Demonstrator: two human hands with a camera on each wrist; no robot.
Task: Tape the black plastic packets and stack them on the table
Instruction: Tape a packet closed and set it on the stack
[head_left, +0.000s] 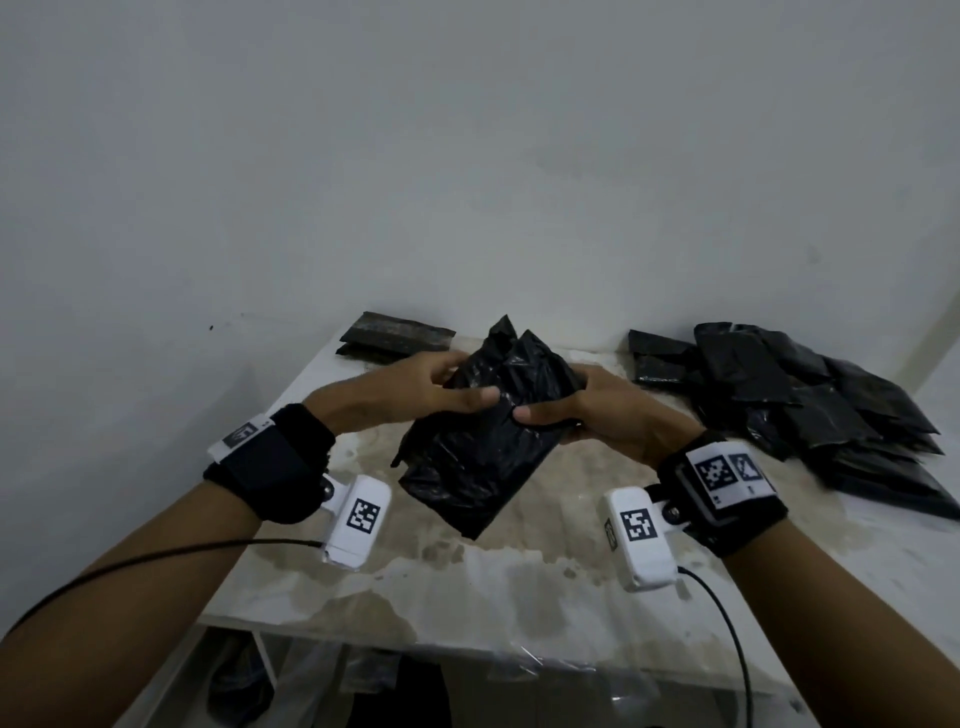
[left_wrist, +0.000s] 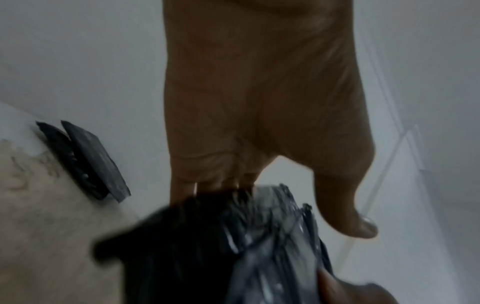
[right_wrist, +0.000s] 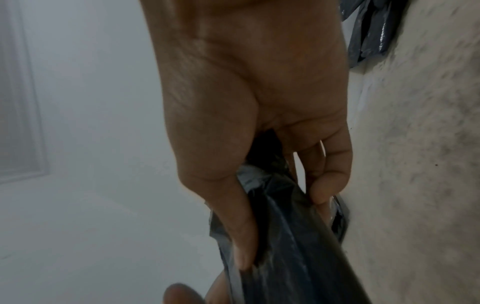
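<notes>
A crumpled black plastic packet (head_left: 483, 441) hangs above the middle of the table, held between both hands. My left hand (head_left: 415, 389) grips its upper left side, thumb lying across the front. My right hand (head_left: 587, 410) grips the upper right side, thumb pressed on the front. In the left wrist view the packet (left_wrist: 246, 246) sits under the fingers of my left hand (left_wrist: 259, 123). The right wrist view shows my right hand (right_wrist: 246, 123) pinching the packet (right_wrist: 285, 236) between thumb and fingers. No tape is visible.
A loose pile of black packets (head_left: 810, 405) lies at the back right of the stained white table (head_left: 519, 587). A small flat stack of packets (head_left: 392, 335) (left_wrist: 85, 160) sits at the back left against the wall. Clutter shows under the table's front edge.
</notes>
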